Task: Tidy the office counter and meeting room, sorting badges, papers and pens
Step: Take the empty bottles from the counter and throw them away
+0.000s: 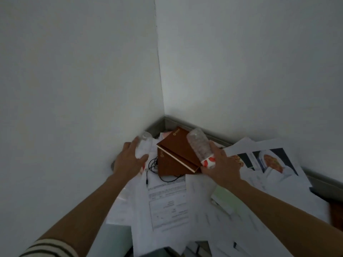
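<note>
A heap of loose printed papers [167, 204] covers the counter in a wall corner. Two brown notebooks [176, 153] lie stacked on it near the corner. My left hand [128, 160] is wrapped around a clear plastic bottle [143, 145] next to the left wall. My right hand [220, 167] grips a second clear bottle with a red and white label [201, 147], tilted over the notebooks' right edge. A thin black cable [154, 167] curls between my hands. No badges or pens show.
White walls meet just behind the notebooks. A grey metal rim [213, 135] runs along the counter's back. Colour printouts with food pictures [269, 164] lie to the right. A dark object [336, 214] sits at the right edge.
</note>
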A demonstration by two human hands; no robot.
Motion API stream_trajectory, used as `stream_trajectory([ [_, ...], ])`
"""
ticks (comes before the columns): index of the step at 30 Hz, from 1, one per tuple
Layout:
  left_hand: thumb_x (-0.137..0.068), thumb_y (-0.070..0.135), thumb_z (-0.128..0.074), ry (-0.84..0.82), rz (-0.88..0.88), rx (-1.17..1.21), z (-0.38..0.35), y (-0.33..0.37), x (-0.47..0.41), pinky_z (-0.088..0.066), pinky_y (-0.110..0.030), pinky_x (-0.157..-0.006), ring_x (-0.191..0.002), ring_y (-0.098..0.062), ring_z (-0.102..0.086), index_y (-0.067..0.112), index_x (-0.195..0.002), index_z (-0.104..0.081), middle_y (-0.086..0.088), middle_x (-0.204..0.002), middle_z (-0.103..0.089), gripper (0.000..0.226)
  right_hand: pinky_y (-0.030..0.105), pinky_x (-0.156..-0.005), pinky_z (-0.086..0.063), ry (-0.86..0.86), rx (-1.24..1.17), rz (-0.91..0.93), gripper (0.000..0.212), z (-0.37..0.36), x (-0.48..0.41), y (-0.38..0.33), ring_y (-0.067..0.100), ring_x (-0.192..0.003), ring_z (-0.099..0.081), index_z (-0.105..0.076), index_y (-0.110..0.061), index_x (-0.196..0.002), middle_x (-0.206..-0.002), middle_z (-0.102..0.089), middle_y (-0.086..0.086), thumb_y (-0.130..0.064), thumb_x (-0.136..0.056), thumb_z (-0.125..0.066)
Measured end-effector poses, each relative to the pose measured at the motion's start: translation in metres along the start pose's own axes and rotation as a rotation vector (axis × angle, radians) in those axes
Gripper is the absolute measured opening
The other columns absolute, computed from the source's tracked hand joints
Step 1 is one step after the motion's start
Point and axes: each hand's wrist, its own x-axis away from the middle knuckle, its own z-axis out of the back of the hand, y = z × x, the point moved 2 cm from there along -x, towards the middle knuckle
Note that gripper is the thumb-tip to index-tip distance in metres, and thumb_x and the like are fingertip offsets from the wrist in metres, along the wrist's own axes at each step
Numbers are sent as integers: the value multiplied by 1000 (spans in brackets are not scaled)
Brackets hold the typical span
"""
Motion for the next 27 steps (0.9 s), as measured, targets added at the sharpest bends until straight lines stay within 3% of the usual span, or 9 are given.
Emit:
stream_trajectory([
  [5,-88,43,-60,26,203,87,5,-8,117,-43,-42,-94,-116,-31,-52,26,-150,-24,-11,-136,-44,73,30,-76,-54,-97,-82,248,93,-10,43,-43,15,-95,-59,-13,-35,-150,-124,-50,-1,-49,-78,-69],
  [11,-93,50,-49,88,561,40,47,-60,306,-42,-43,-98,-120,-33,-50,25,-151,-19,-10,-144,-38,69,23,-80,-43,-384,-149,564,86,-43,151,-135,12,-102,-59,-16,-37,-149,-121,-52,-5,-48,-79,-65],
  [15,-93,45,-52,197,727,12,95,-99,426,-41,-41,-98,-121,-34,-51,22,-151,-21,-11,-142,-40,69,32,-88,-46,-489,-124,747,87,-64,234,-215,20,-104,-60,-15,-37,-149,-121,-54,-4,-50,-78,-64],
  [22,-91,48,-53,443,1044,36,167,-155,666,-34,-43,-106,-132,-30,-41,17,-149,-22,-11,-148,-37,73,30,-80,-49,-630,-113,1118,91,-96,425,-356,17,-103,-63,-11,-37,-149,-130,-53,-4,-54,-77,-65],
  [27,-88,51,-56,599,1303,92,219,-194,860,-44,-45,-97,-120,-31,-51,21,-144,-27,-14,-134,-51,70,28,-77,-47,-760,-107,1338,95,-125,613,-450,17,-101,-62,-9,-36,-150,-128,-52,-3,-55,-76,-66],
])
